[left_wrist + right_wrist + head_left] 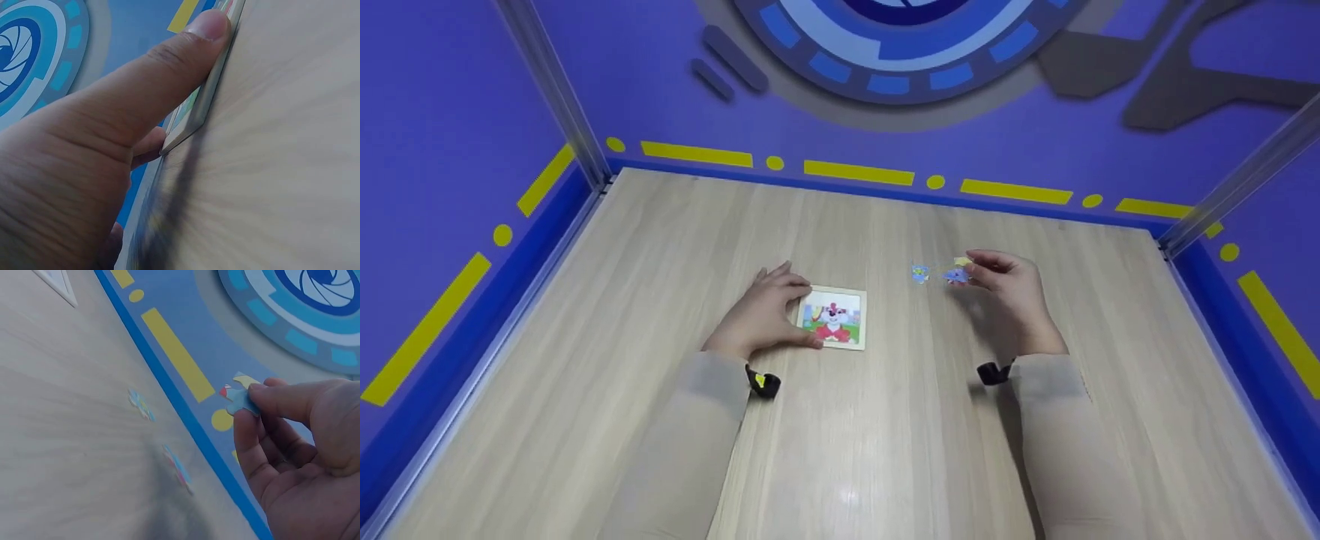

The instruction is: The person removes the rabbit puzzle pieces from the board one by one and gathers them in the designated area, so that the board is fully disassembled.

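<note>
A square framed jigsaw puzzle with a cartoon animal in red lies flat on the table. My left hand grips it from the left, thumb on the near edge and fingers at the far left corner. In the left wrist view the thumb presses along the puzzle's side. Off to the right, my right hand pinches a small jigsaw piece, blue with yellow and red bits, between thumb and fingertips above the table. Below it lie two loose pieces, one blue and one blue-purple.
The wooden table is enclosed by a blue back wall and side walls with yellow dashes. Metal posts stand at the far corners. Each wrist wears a small black camera.
</note>
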### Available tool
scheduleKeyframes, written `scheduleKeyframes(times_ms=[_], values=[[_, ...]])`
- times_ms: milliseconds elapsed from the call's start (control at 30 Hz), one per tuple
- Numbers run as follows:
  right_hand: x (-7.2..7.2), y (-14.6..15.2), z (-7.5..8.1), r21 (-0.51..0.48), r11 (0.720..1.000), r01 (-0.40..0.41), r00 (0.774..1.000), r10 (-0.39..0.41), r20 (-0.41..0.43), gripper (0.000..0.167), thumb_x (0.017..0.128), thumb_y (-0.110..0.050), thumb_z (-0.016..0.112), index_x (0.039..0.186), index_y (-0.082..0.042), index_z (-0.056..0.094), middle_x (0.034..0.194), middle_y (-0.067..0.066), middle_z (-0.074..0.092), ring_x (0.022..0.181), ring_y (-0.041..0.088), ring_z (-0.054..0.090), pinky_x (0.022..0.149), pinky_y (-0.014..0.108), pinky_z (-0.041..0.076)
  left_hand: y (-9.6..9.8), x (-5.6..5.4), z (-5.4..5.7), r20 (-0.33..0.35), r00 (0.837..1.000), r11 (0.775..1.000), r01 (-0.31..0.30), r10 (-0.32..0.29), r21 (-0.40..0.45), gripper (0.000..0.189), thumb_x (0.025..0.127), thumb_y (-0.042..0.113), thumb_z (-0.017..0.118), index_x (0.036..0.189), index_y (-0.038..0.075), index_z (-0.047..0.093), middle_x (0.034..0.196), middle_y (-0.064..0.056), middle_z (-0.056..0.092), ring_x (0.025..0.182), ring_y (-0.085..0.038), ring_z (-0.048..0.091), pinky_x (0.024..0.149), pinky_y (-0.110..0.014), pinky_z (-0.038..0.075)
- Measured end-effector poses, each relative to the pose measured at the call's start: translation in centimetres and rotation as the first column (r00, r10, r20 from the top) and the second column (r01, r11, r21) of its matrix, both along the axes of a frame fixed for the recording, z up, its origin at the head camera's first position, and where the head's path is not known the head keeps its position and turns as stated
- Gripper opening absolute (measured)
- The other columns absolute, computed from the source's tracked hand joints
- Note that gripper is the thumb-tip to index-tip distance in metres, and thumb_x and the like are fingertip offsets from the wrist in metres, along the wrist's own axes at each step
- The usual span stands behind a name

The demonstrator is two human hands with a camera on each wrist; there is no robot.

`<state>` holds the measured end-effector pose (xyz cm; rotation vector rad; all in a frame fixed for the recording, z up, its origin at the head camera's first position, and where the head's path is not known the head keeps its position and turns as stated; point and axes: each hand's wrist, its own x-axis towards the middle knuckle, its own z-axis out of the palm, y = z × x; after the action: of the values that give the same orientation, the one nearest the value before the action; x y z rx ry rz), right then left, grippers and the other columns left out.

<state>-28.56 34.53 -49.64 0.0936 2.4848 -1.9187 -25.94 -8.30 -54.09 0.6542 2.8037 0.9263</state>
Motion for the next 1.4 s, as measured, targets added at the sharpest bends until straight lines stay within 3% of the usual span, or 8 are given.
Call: scheduleKeyframes(times_ms=[300, 567, 867, 1167, 1400], values=[[-0.5, 1.1, -1.7, 0.065, 0.99, 0.122, 0.992, -0.124, 0.021, 0.041, 0.11, -0.008, 0.072, 0.148, 0.005, 0.069, 0.116, -0.005, 0.072, 0.099, 0.004, 0.07, 0.086, 0.012, 0.064, -0.2, 0.0, 0.0, 0.002, 1.0, 1.0, 0.001, -0.001, -0.006, 0.108, 0.072, 0.06, 0.104, 0.157, 0.005, 0.067, 0.164, -0.008, 0.063, 0.178, -0.036, 0.024, 0.15, -0.058, 0.004], [-0.7, 1.7, -2.7, 0.206, 0.968, 0.142, 0.988, -0.152, 0.03, 0.035, 0.111, -0.012, 0.07, 0.144, 0.001, 0.075, 0.133, 0.017, 0.073, 0.1, 0.004, 0.069, 0.082, 0.011, 0.062, -0.2, 0.1, -0.2, 0.013, 1.0, 1.0, -0.014, 0.014, -0.006, 0.108, 0.072, 0.06, 0.105, 0.158, 0.006, 0.066, 0.166, -0.006, 0.062, 0.178, -0.034, 0.023, 0.15, -0.055, 0.003], [-0.6, 3.1, -2.6, 0.332, 0.926, 0.178, 0.979, -0.2, 0.033, 0.035, 0.11, -0.016, 0.07, 0.141, -0.002, 0.079, 0.126, 0.02, 0.077, 0.084, 0.003, 0.07, 0.068, 0.013, 0.06, -0.1, 0.2, 0.0, 0.03, 0.999, 1.0, -0.023, 0.023, 0.009, 0.108, 0.072, 0.059, 0.105, 0.158, 0.007, 0.066, 0.167, -0.006, 0.061, 0.179, -0.032, 0.021, 0.15, -0.052, 0.0], [-0.5, 3.5, -3.2, 0.437, 0.875, 0.21, 0.975, -0.223, -0.022, 0.034, 0.109, -0.014, 0.07, 0.139, 0.0, 0.079, 0.128, 0.023, 0.078, 0.09, 0.008, 0.067, 0.067, 0.009, 0.055, -0.1, 0.0, -0.2, 0.003, 1.0, 1.0, 0.009, -0.009, -0.011, 0.109, 0.073, 0.063, 0.103, 0.157, 0.005, 0.066, 0.164, -0.007, 0.063, 0.178, -0.035, 0.024, 0.15, -0.057, 0.005], [-0.5, 3.5, -3.2, 0.458, 0.857, 0.235, 0.969, -0.243, -0.043, 0.034, 0.109, -0.015, 0.069, 0.138, 0.001, 0.078, 0.128, 0.022, 0.078, 0.097, 0.016, 0.069, 0.069, 0.009, 0.052, 0.0, 0.0, 0.0, 0.004, 1.0, 1.0, 0.01, -0.01, -0.013, 0.11, 0.073, 0.063, 0.103, 0.158, 0.005, 0.066, 0.165, -0.008, 0.062, 0.178, -0.035, 0.023, 0.15, -0.056, 0.005]])
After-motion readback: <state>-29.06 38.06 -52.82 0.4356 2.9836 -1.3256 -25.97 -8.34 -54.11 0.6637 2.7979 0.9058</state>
